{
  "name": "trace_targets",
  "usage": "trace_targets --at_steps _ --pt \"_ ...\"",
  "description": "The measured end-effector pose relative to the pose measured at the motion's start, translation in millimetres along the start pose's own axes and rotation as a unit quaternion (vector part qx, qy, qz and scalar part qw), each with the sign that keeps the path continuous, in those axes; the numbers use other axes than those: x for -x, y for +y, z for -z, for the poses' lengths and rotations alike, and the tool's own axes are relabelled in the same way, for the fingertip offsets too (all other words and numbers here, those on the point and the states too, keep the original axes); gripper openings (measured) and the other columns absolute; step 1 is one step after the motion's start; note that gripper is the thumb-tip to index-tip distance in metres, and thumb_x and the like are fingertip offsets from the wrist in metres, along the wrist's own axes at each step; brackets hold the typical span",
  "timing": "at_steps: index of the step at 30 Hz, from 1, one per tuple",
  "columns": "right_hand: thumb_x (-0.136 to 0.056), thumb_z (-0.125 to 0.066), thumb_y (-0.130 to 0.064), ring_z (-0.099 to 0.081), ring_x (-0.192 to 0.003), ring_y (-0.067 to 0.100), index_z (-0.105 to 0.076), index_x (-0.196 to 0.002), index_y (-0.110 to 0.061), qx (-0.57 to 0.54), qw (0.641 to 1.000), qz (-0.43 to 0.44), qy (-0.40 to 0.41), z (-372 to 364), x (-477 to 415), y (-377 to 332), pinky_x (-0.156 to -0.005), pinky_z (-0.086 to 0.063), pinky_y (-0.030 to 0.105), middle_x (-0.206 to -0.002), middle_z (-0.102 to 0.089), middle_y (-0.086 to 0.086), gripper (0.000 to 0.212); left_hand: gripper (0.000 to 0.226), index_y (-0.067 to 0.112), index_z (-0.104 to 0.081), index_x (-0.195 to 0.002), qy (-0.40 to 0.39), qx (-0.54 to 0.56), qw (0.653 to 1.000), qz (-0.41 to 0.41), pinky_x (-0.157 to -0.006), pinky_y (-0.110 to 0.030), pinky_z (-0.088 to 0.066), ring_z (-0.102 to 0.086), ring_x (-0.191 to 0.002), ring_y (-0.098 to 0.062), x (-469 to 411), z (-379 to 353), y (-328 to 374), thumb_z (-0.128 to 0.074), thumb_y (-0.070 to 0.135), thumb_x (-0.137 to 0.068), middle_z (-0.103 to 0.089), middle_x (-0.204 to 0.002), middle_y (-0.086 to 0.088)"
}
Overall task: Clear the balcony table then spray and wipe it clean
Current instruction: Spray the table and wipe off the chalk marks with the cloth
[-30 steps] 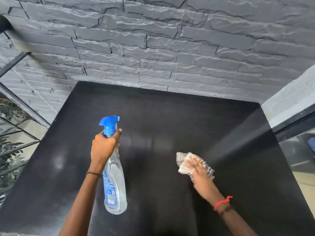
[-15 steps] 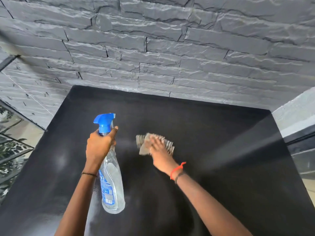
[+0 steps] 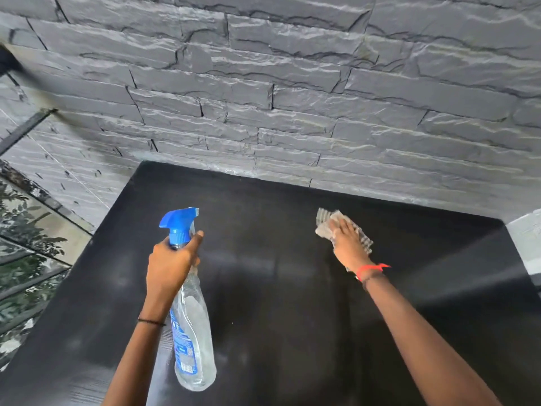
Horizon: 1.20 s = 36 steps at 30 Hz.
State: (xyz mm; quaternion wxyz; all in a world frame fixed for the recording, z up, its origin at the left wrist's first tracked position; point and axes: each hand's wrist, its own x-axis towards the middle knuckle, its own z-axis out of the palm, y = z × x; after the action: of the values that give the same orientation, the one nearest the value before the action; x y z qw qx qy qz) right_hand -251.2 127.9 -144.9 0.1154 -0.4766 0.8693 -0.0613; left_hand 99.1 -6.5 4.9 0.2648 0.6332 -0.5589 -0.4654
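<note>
The black balcony table (image 3: 278, 303) fills the lower part of the view, its top bare apart from faint smears. My left hand (image 3: 171, 265) grips the neck of a clear spray bottle (image 3: 193, 347) with a blue trigger head, held above the table's left half. My right hand (image 3: 345, 244) presses flat, fingers straight, on a crumpled grey-white cloth (image 3: 325, 222) lying on the table's far right part, near the wall.
A grey stone-clad wall (image 3: 292, 98) runs along the table's far edge. At the left a glass railing (image 3: 26, 259) with a dark frame shows plants behind it. A pale wall corner (image 3: 527, 241) stands at the right.
My right hand slid the cloth left toward the bottle, then right and farther toward the wall. The bottle stayed in my left hand at about the same place.
</note>
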Motion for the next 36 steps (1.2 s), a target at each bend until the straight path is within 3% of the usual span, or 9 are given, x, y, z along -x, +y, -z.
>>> trace_targets --at_steps 3,9,15,17,20,26,31,36 --pt "-0.087 -0.040 0.000 0.003 -0.146 0.024 -0.019 -0.149 -0.015 -0.017 1.000 -0.007 -0.003 4.6 -48.8 -56.2 -0.119 0.002 0.038 -0.159 0.000 0.007 0.067 0.033 0.013 -0.058 -0.066 0.008 -0.007 1.000 0.004 -0.074 -0.042 -0.053 -0.058 -0.054 -0.020 -3.7 2.1 -1.7 -0.070 0.039 -0.083 -0.061 -0.054 0.001" --pt "-0.084 -0.039 0.001 -0.005 -0.145 0.029 -0.027 -0.147 -0.016 -0.034 0.989 0.141 -0.015 -25.9 -32.1 -165.1 -0.116 0.002 0.045 -0.157 -0.012 0.007 0.066 0.031 0.012 -0.058 -0.069 0.024 -0.010 1.000 0.003 -0.075 -0.042 -0.052 -0.058 -0.057 -0.021 -13.0 5.2 -1.0 -0.069 0.038 -0.084 -0.062 -0.059 -0.003" --pt "-0.072 -0.046 0.009 -0.019 -0.143 0.029 -0.034 -0.144 -0.015 -0.032 0.954 0.298 -0.001 -44.4 60.9 -143.6 -0.116 -0.010 0.049 -0.154 -0.025 0.010 0.077 0.032 0.012 -0.059 -0.069 0.029 0.010 0.999 0.010 -0.074 -0.043 -0.053 -0.059 -0.057 -0.023 -23.1 6.8 -5.0 -0.069 0.038 -0.084 -0.063 -0.060 -0.006" --pt "-0.072 -0.047 0.008 -0.017 -0.143 0.027 -0.032 -0.145 -0.018 -0.012 0.955 0.295 -0.007 -37.0 66.2 -109.5 -0.115 -0.006 0.047 -0.155 -0.022 0.007 0.079 0.031 0.013 -0.059 -0.070 0.025 0.017 1.000 0.010 -0.075 -0.045 -0.054 -0.060 -0.057 -0.024 -25.8 7.7 -7.3 -0.069 0.038 -0.084 -0.063 -0.061 -0.007" --pt "-0.080 -0.040 0.008 -0.002 -0.146 0.023 -0.021 -0.149 -0.021 -0.011 0.974 0.224 -0.032 -23.8 37.8 -75.3 -0.119 -0.002 0.041 -0.158 -0.007 0.003 0.077 0.031 0.013 -0.059 -0.069 0.020 0.019 1.000 0.012 -0.076 -0.047 -0.055 -0.060 -0.057 -0.025 -29.0 11.5 -12.7 -0.069 0.038 -0.084 -0.062 -0.059 -0.005" --pt "-0.088 -0.035 0.003 0.003 -0.146 0.026 -0.015 -0.150 -0.016 -0.018 0.995 0.092 -0.032 -18.1 -83.5 -126.9 -0.119 -0.004 0.044 -0.158 -0.001 0.010 0.068 0.030 0.012 -0.059 -0.069 0.028 0.027 0.999 0.015 -0.074 -0.044 -0.052 -0.059 -0.057 -0.023 -27.8 30.1 -20.9 -0.069 0.036 -0.084 -0.062 -0.058 -0.004" --pt "-0.089 -0.036 -0.002 0.003 -0.146 0.029 -0.018 -0.149 -0.014 -0.018 0.990 0.114 -0.079 -22.4 -132.9 -223.4 -0.118 -0.001 0.046 -0.158 0.000 0.011 0.064 0.033 0.012 -0.060 -0.068 0.056 0.026 0.998 0.023 -0.073 -0.044 -0.052 -0.057 -0.056 -0.023 -27.6 62.1 -36.2 -0.071 0.040 -0.081 -0.061 -0.055 -0.003" --pt "-0.086 -0.037 0.003 0.002 -0.146 0.028 -0.018 -0.149 -0.014 -0.005 0.975 0.203 -0.094 -45.4 -78.4 -289.4 -0.116 0.002 0.046 -0.158 -0.001 0.010 0.069 0.041 0.013 -0.060 -0.062 0.086 0.015 0.995 0.041 -0.074 -0.045 -0.052 -0.058 -0.056 -0.024 -26.5 100.1 -51.7 -0.064 0.054 -0.065 -0.060 -0.046 0.005"
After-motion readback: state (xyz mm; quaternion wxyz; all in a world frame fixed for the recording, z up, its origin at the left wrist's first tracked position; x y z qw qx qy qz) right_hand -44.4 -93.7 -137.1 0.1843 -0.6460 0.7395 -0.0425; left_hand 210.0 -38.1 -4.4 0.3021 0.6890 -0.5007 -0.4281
